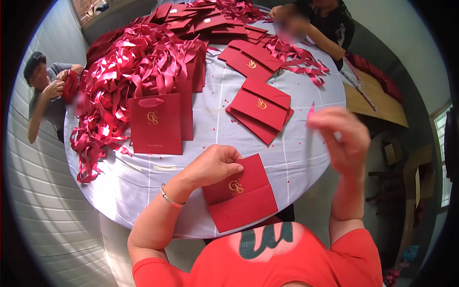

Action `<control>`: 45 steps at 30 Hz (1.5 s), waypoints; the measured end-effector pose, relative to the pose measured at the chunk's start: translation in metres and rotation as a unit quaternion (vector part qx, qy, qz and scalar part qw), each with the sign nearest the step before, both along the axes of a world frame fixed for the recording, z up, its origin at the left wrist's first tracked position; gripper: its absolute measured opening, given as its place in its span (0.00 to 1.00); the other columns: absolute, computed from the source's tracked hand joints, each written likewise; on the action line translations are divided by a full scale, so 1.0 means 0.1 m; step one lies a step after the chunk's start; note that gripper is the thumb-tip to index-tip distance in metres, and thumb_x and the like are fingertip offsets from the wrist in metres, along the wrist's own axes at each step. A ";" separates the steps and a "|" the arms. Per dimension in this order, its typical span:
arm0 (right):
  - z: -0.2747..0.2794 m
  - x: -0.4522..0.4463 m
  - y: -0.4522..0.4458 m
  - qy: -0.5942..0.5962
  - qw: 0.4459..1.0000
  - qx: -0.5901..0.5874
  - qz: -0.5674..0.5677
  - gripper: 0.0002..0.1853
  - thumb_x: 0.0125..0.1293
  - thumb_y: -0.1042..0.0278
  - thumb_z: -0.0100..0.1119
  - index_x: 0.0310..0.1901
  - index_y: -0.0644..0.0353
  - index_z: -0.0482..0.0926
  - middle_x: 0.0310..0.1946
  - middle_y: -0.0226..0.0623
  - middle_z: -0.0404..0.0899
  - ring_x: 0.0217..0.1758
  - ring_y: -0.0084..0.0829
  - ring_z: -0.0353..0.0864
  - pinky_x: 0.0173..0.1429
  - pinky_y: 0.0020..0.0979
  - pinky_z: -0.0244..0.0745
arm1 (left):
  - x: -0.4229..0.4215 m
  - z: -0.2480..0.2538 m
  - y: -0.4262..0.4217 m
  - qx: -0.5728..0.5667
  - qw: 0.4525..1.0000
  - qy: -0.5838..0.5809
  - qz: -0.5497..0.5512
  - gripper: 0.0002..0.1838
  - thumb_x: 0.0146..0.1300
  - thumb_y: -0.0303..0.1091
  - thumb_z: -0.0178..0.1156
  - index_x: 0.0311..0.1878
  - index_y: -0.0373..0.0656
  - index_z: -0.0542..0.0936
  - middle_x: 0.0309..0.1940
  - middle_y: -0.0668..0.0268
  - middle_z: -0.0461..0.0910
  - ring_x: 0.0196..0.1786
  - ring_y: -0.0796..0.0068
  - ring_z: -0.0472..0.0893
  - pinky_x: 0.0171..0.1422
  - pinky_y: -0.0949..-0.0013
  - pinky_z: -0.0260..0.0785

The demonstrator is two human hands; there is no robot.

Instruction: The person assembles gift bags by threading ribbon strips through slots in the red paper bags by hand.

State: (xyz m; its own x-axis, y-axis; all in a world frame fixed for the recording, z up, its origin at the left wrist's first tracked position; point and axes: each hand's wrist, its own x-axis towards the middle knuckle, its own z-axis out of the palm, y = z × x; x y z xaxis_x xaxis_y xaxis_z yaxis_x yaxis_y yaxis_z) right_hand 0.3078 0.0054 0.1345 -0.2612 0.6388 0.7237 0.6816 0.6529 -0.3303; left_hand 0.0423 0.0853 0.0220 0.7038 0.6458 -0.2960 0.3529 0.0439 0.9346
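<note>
A red folded paper bag (244,208) with a gold emblem lies at the table's near edge. My left hand (215,165) is closed on its upper left part, thumb on the front. Raised to the right, above the cloth, my right hand (342,136) is blurred, its fingers pinched on a bit of pink ribbon (311,111). Just beyond the bag in my left hand, a small stack of flat red bags (260,107) rests at the middle. A red bag with a ribbon handle (155,126) is at the left, beside a large heap of pink-red ribbons (114,86).
More red bags (205,21) are piled at the back of the round white-clothed table (301,158). One person (45,91) handles ribbon at the left; another person (330,28) works at the back right. A wooden board (377,100) lies beyond the right edge.
</note>
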 end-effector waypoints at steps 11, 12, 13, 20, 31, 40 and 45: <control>-0.86 -0.38 0.08 0.157 0.918 -0.355 0.087 0.06 0.60 0.81 0.68 0.39 0.66 0.83 0.31 0.34 0.82 0.31 0.23 0.82 0.35 0.24 0.76 | 0.00 0.03 0.01 -0.092 0.995 -0.002 -0.040 0.09 0.69 0.31 0.59 0.43 0.34 0.82 0.33 0.69 0.83 0.37 0.83 0.77 0.43 0.74 0.71; -0.88 -0.40 0.09 0.139 0.935 -0.313 0.094 0.06 0.59 0.83 0.68 0.38 0.66 0.83 0.33 0.34 0.82 0.32 0.23 0.82 0.36 0.24 0.76 | 0.00 0.01 0.02 -0.099 0.994 -0.007 -0.034 0.09 0.68 0.30 0.59 0.43 0.34 0.82 0.33 0.69 0.83 0.37 0.84 0.76 0.43 0.74 0.71; -0.91 -0.40 0.09 0.139 0.934 -0.316 0.093 0.06 0.59 0.83 0.68 0.38 0.66 0.83 0.33 0.34 0.82 0.32 0.23 0.82 0.36 0.24 0.76 | 0.00 -0.01 0.02 -0.106 0.994 -0.012 -0.028 0.09 0.68 0.30 0.59 0.44 0.35 0.83 0.32 0.69 0.83 0.36 0.84 0.76 0.43 0.74 0.71; -1.07 -0.43 0.06 0.154 0.946 -0.266 0.103 0.07 0.55 0.81 0.72 0.36 0.64 0.84 0.31 0.33 0.82 0.32 0.26 0.79 0.37 0.25 0.73 | -0.01 0.03 0.04 -0.171 0.985 -0.027 -0.018 0.10 0.69 0.30 0.57 0.46 0.35 0.83 0.34 0.70 0.83 0.38 0.84 0.77 0.45 0.75 0.72; -1.08 -0.43 0.01 0.165 0.941 -0.278 0.100 0.07 0.55 0.77 0.73 0.34 0.63 0.84 0.30 0.35 0.82 0.31 0.30 0.82 0.34 0.27 0.75 | -0.02 0.07 0.05 -0.205 0.978 -0.035 -0.029 0.12 0.72 0.28 0.54 0.52 0.32 0.80 0.43 0.68 0.83 0.45 0.84 0.80 0.53 0.77 0.72; -1.06 -0.52 0.01 0.100 0.969 -0.205 0.094 0.11 0.51 0.81 0.72 0.36 0.61 0.84 0.30 0.36 0.81 0.31 0.33 0.82 0.32 0.30 0.75 | 0.00 0.04 0.03 -0.172 0.984 -0.025 -0.024 0.12 0.71 0.28 0.55 0.51 0.32 0.80 0.42 0.68 0.83 0.44 0.84 0.79 0.51 0.77 0.72; -1.07 -0.54 0.02 0.104 0.967 -0.216 0.090 0.10 0.50 0.80 0.73 0.34 0.61 0.84 0.30 0.36 0.80 0.30 0.33 0.81 0.32 0.30 0.75 | 0.00 0.06 0.01 -0.159 0.987 -0.027 -0.024 0.11 0.71 0.28 0.55 0.50 0.32 0.81 0.41 0.69 0.83 0.44 0.85 0.79 0.50 0.78 0.71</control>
State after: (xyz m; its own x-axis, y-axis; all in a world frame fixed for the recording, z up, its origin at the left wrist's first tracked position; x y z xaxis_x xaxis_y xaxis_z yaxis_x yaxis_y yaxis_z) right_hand 0.2541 0.0078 0.0271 -0.2734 0.8516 0.4473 0.4601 0.5241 -0.7167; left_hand 0.0424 0.0861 0.0275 0.7517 0.4921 -0.4390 0.3114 0.3220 0.8941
